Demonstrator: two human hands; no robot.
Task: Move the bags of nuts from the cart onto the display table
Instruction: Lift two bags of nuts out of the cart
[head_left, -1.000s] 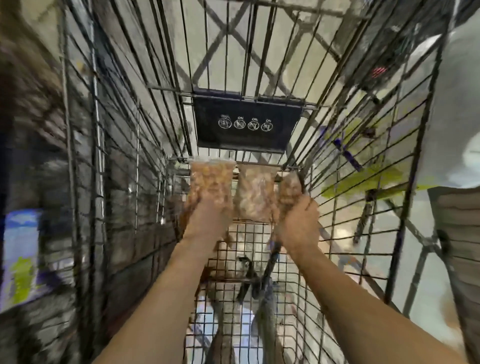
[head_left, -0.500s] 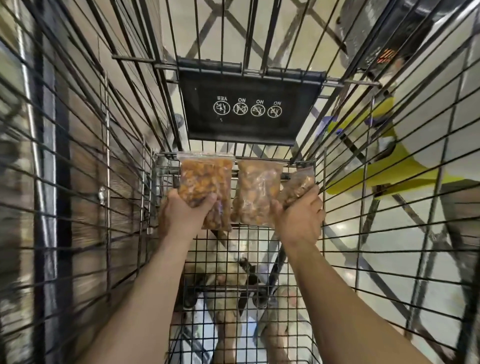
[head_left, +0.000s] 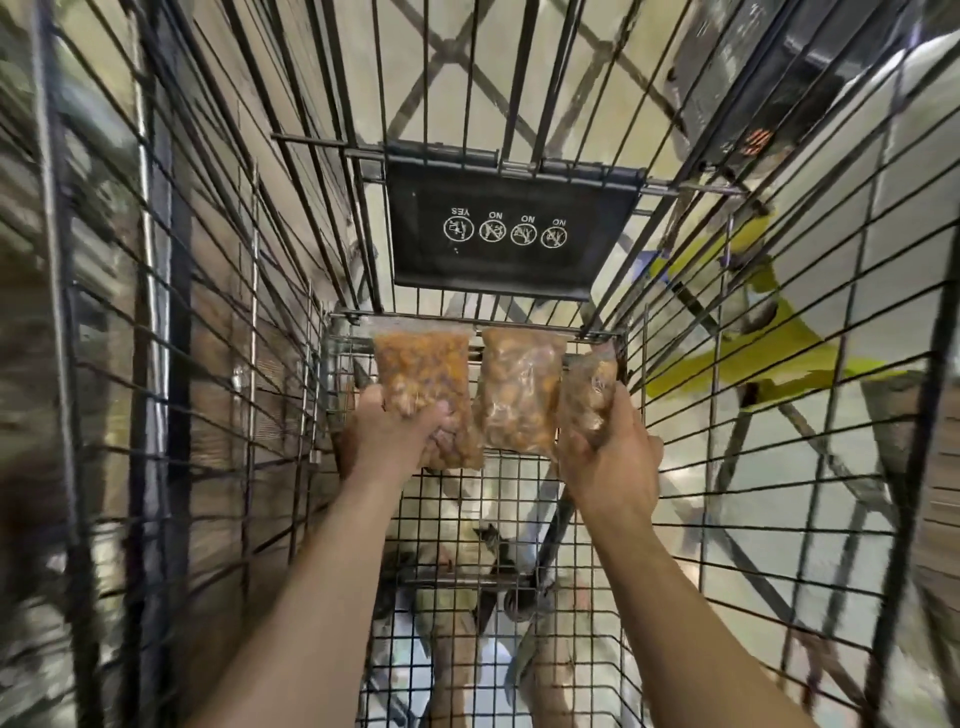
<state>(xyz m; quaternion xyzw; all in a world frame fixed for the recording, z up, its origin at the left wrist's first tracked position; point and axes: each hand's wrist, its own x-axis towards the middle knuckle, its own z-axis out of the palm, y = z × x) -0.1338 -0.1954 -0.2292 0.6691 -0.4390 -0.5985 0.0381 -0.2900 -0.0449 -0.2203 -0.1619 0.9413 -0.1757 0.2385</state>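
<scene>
Three clear bags of nuts lie at the far end of the wire cart (head_left: 519, 514). My left hand (head_left: 395, 436) grips the lower part of the left bag (head_left: 423, 364), which holds orange-brown nuts. My right hand (head_left: 610, 457) is closed on the right bag (head_left: 592, 387), a smaller one tilted against the cart's side. The middle bag (head_left: 519, 389) lies between the two hands, with no hand on it. Both forearms reach down into the cart from the near edge.
Tall wire walls (head_left: 208, 364) close in on both sides. A black child-seat flap with warning icons (head_left: 506, 239) hangs above the bags. Through the mesh show the floor, cart wheels (head_left: 514, 603) and a yellow object (head_left: 753, 358) at the right.
The view has drawn closer to the bags. My left hand has wrapped its fingers around the left bag, and my right hand has closed more firmly on the right bag.
</scene>
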